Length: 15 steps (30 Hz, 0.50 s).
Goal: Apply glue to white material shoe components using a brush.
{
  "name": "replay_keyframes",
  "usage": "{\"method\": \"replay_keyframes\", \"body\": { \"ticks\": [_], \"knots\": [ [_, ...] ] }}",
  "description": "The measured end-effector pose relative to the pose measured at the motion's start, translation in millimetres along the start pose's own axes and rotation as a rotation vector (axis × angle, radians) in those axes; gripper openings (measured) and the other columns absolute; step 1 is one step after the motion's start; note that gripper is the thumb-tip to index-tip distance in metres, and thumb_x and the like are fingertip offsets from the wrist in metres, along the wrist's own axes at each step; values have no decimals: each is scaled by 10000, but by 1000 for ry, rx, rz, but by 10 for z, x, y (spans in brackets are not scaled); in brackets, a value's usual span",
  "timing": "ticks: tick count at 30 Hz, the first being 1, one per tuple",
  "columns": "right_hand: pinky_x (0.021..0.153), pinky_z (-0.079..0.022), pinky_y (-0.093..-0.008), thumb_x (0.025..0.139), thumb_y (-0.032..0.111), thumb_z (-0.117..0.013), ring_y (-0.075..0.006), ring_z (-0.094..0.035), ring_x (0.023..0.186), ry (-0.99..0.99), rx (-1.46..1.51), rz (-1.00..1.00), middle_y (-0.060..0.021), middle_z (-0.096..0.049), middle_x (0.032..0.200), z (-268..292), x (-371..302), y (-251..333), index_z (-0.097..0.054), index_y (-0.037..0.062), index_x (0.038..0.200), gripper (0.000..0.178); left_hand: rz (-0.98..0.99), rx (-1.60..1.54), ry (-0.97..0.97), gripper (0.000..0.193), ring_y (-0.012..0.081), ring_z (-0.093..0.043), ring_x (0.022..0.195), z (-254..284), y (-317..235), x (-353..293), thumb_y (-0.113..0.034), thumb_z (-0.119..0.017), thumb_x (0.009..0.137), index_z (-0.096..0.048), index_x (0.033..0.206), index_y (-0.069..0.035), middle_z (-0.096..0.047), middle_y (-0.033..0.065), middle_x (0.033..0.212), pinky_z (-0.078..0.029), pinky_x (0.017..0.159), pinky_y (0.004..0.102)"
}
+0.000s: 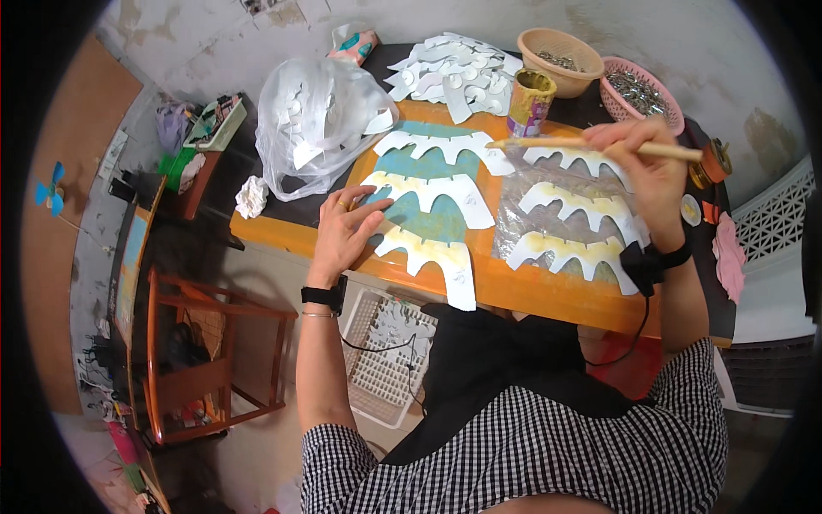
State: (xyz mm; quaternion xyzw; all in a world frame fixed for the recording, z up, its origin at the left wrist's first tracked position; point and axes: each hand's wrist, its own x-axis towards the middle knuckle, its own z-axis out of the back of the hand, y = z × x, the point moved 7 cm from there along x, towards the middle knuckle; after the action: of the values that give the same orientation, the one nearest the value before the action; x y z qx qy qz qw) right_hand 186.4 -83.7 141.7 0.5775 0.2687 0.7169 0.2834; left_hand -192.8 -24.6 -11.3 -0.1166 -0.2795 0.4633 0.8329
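My right hand (642, 154) is closed round a long wooden-handled brush (548, 144), held level over the right half of the table. Its tip is at the right end of the far left white scalloped piece (460, 154). My left hand (344, 233) lies with fingers spread at the left ends of the middle white piece (445, 189) and the near white piece (419, 253). Several such cut pieces lie in two columns, smeared yellowish along their curved edges. On the right, a white piece (572, 248) rests on grey plastic sheeting. Behind the brush stands a yellow-caked can (529, 104).
At the back lie a heap of white cut pieces (454, 73), a tan basket (561, 47) and a pink basket (640, 90) of metal bits. A clear plastic bag (300, 128) fills the left corner. A white crate (377, 360) and a wooden chair (205, 360) stand below.
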Motion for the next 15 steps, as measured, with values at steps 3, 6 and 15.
{"method": "replay_keyframes", "body": {
  "ticks": [3,6,15],
  "knots": [
    [956,-570,-370,955,-111,-571,-285,-701,1043,-195,-67,130,-190,-694,1035,393,106,276,-480,16,1010,166,-34,1,-31,315,296,-498,1251,40,-1,23,-353,-599,974,-778,1181,-197,-633,67,1301,-331,1086,437],
    [890,-579,-300,961,-62,-617,-226,-711,984,-287,-139,162,-166,-696,1025,611,338,270,-528,2,1044,138,-27,-6,-41,302,301,-514,1223,-3,48,22,-351,-615,964,-787,1155,-193,-643,70,1286,-343,1071,433],
    [724,-585,-271,923,101,-721,-143,-696,823,-193,-379,16,-73,-683,903,665,1196,-598,-581,13,998,181,-34,-11,-27,307,310,-515,1204,-6,-89,15,-363,-618,956,-785,1155,-199,-636,68,1290,-357,1058,445]
  ]
}}
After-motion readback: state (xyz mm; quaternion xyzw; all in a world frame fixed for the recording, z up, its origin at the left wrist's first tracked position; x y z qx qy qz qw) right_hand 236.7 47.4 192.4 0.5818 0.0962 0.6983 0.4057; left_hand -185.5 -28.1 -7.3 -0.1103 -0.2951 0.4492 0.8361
